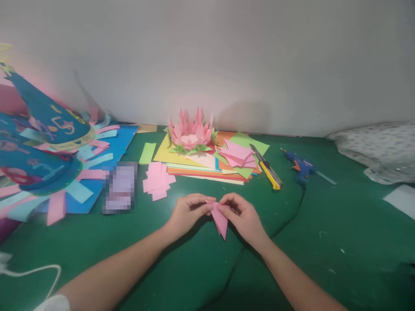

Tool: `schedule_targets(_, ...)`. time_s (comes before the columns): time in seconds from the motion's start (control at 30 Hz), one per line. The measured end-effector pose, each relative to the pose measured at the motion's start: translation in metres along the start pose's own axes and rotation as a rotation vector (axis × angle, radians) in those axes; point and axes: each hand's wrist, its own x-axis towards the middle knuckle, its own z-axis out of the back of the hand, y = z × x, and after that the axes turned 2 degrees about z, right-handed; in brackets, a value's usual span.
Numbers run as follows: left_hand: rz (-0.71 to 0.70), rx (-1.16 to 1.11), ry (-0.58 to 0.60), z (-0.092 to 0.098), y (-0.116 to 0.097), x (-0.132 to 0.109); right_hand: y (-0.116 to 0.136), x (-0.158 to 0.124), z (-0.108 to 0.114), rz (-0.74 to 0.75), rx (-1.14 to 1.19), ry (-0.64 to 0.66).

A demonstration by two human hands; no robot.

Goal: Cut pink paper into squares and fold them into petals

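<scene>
Between both hands, just above the green table, is a folded piece of pink paper (221,221) with its point hanging down towards me. My left hand (192,210) pinches its upper left corner between thumb and fingers. On the other side my right hand (239,211) grips the upper right edge, thumb in front. Beyond them lies a stack of coloured paper sheets (207,173), topped by a pink paper lotus (190,131) with green leaves. Pink folded papers (237,154) rest on the stack's right side, and a pile of pink paper pieces (158,181) lies left of it.
A yellow utility knife (267,169) leans at the stack's right edge. Farther right sits a blue glue gun (298,165), its dark cord (292,219) running under my right arm. Decorated blue paper cones (48,116) crowd the left, near a blurred-out rectangular item (120,187).
</scene>
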Motion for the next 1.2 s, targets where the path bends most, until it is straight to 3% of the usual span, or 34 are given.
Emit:
schedule_targets(0.47, 0.101, -0.048, -0.026, -0.0002, -0.0029, -0.0005, 0.0018, -0.0011, 0.001, -0.019, -0.14, 0.001)
schedule_targets(0.83, -0.051, -0.066, 0.016, 0.0022, 0.0044, -0.0001, 0.003, -0.001, -0.0001, -0.012, -0.148, 0.046)
schedule_targets(1.07, 0.053, -0.275, 0.119, 0.0011, -0.0028, -0.0006, 0.0024, 0.001, 0.0046, -0.063, -0.025, 0.013)
schedule_targets(1.2, 0.123, -0.304, 0.079, 0.0001, -0.0047, -0.0008, 0.0009, 0.0011, 0.0035, -0.074, 0.043, 0.027)
